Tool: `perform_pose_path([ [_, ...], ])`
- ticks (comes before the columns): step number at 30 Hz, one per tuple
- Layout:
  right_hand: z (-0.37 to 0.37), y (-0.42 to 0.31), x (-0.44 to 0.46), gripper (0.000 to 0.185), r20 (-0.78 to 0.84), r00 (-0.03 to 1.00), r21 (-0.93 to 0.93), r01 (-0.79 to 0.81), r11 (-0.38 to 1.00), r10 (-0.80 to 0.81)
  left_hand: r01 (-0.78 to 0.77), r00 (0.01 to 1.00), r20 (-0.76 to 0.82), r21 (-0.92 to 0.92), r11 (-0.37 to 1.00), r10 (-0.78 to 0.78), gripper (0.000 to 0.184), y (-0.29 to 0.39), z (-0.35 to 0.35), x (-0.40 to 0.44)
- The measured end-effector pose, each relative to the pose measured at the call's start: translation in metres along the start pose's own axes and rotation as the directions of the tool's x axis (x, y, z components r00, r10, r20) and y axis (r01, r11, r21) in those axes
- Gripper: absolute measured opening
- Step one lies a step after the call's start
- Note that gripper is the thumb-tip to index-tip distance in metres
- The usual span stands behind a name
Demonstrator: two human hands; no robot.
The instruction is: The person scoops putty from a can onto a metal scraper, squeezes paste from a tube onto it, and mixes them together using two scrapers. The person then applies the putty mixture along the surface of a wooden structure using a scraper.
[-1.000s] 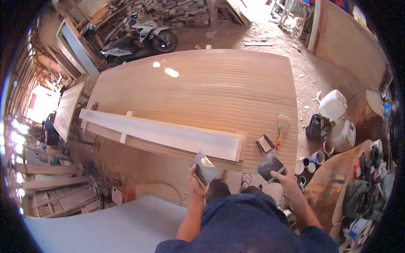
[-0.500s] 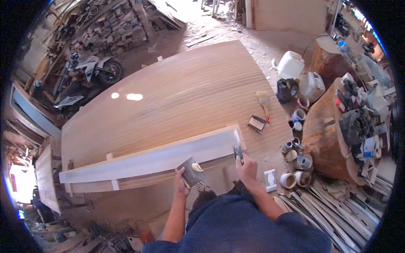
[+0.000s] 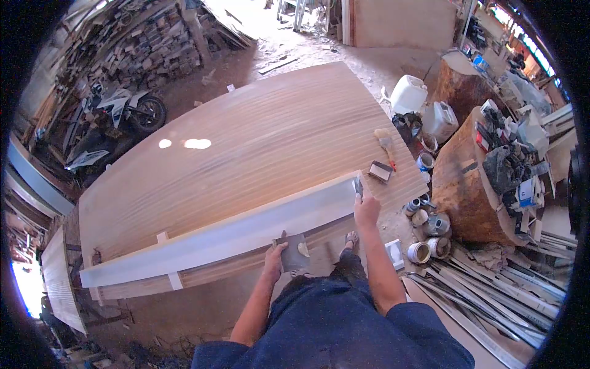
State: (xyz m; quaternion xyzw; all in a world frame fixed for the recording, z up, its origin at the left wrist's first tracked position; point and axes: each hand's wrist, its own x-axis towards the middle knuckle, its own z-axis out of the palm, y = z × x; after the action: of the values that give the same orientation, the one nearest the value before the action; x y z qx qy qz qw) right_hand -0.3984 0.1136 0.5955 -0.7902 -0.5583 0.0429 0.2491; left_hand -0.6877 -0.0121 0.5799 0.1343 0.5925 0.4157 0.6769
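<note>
My left hand [image 3: 275,261] grips the edge of a flat grey filler plate [image 3: 293,257], which carries a dab of cream-coloured filler [image 3: 303,249]. It is held just off the near edge of a long white tapered board [image 3: 221,229]. My right hand [image 3: 367,210] is closed around a putty knife [image 3: 358,186], its blade at the right end of the white board. I cannot tell whether the blade touches the surface. Beneath the white board lies a large grooved wooden panel [image 3: 246,147].
On the panel's right side lie a brush [image 3: 386,145] and a sanding block [image 3: 380,171]. Several paint cans [image 3: 419,252], plastic jugs [image 3: 409,94] and a tree stump [image 3: 464,178] stand to the right. Long strips [image 3: 485,307] cover the lower right floor. A motorcycle [image 3: 117,120] is at left.
My right hand has moved the putty knife up toward the far corner of the white board's right end. The filler plate has turned in my left hand, and my view has shifted slightly.
</note>
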Motion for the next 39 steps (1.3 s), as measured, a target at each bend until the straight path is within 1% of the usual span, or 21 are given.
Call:
perform_pose_path([
  [3, -0.011, -0.011, -0.002, 0.020, 0.082, 0.997, 0.102, 0.002, 0.995, -0.010, -0.035, 0.998, 0.054, 0.087, 0.996, 0.030, 0.033, 0.007, -0.005, 0.002],
  [6, -0.003, -0.022, -0.012, 0.018, 0.068, 0.996, 0.092, 0.055, 0.994, -0.062, -0.047, 0.997, 0.070, 0.154, 0.987, 0.037, 0.031, 0.019, -0.006, -0.003],
  [9, -0.005, -0.041, -0.024, 0.021, 0.116, 0.988, 0.109, 0.091, 0.990, -0.103, 0.073, 0.994, 0.071, 0.109, 0.991, -0.081, 0.033, 0.021, -0.010, 0.002],
  [11, 0.025, -0.034, -0.036, 0.022, 0.078, 0.991, 0.078, 0.098, 0.992, -0.104, 0.085, 0.992, 0.083, 0.136, 0.987, -0.097, 0.034, 0.010, -0.018, 0.017],
  [12, 0.027, -0.040, -0.040, 0.023, 0.058, 0.993, 0.061, 0.100, 0.993, -0.104, 0.092, 0.990, 0.090, 0.150, 0.984, -0.106, 0.034, 0.012, -0.017, 0.016],
  [15, 0.024, -0.059, -0.055, 0.025, 0.140, 0.976, 0.192, 0.138, 0.972, -0.166, 0.086, 0.987, 0.124, 0.099, 0.991, -0.098, 0.035, 0.018, -0.014, 0.006],
  [18, 0.022, -0.084, -0.069, 0.026, 0.180, 0.958, 0.205, 0.184, 0.961, -0.222, 0.078, 0.989, 0.116, 0.110, 0.991, -0.091, 0.034, 0.010, -0.017, 0.013],
  [21, 0.025, -0.101, -0.081, 0.028, 0.176, 0.938, 0.226, 0.257, 0.940, -0.299, 0.107, 0.986, 0.114, 0.147, 0.983, -0.124, 0.035, 0.007, -0.019, 0.017],
  [24, 0.018, -0.121, -0.089, 0.028, 0.276, 0.914, 0.290, 0.214, 0.933, -0.296, 0.040, 0.991, 0.117, 0.166, 0.985, -0.060, 0.034, 0.002, -0.019, 0.021],
  [27, 0.035, -0.129, -0.101, 0.028, 0.230, 0.901, 0.302, 0.294, 0.907, -0.368, -0.011, 0.988, 0.157, 0.104, 0.995, -0.006, 0.033, -0.009, -0.021, 0.027],
  [30, 0.038, -0.139, -0.110, 0.028, 0.201, 0.874, 0.360, 0.353, 0.863, -0.442, 0.020, 0.982, 0.184, 0.061, 0.998, -0.031, 0.034, -0.015, -0.026, 0.030],
  [33, 0.012, -0.149, -0.113, 0.027, 0.282, 0.821, 0.356, 0.392, 0.849, -0.497, 0.150, 0.981, 0.146, -0.142, 0.978, -0.129, 0.032, -0.024, -0.029, 0.023],
  [35, -0.034, -0.155, -0.112, 0.027, 0.261, 0.779, 0.558, 0.360, 0.748, -0.570, 0.102, 0.993, 0.084, -0.333, 0.937, -0.078, 0.030, -0.032, -0.035, 0.014],
  [36, -0.042, -0.146, -0.111, 0.028, 0.216, 0.754, 0.579, 0.412, 0.703, -0.620, 0.065, 0.998, 0.043, -0.425, 0.903, -0.052, 0.029, -0.035, -0.041, 0.008],
  [37, -0.046, -0.137, -0.112, 0.030, 0.169, 0.731, 0.594, 0.460, 0.660, -0.661, 0.044, 0.999, 0.039, -0.516, 0.856, -0.028, 0.030, -0.024, -0.043, -0.009],
  [39, -0.053, -0.123, -0.120, 0.033, 0.220, 0.689, 0.578, 0.478, 0.661, -0.691, 0.022, 0.999, 0.051, -0.671, 0.741, 0.017, 0.030, 0.011, -0.031, -0.048],
])
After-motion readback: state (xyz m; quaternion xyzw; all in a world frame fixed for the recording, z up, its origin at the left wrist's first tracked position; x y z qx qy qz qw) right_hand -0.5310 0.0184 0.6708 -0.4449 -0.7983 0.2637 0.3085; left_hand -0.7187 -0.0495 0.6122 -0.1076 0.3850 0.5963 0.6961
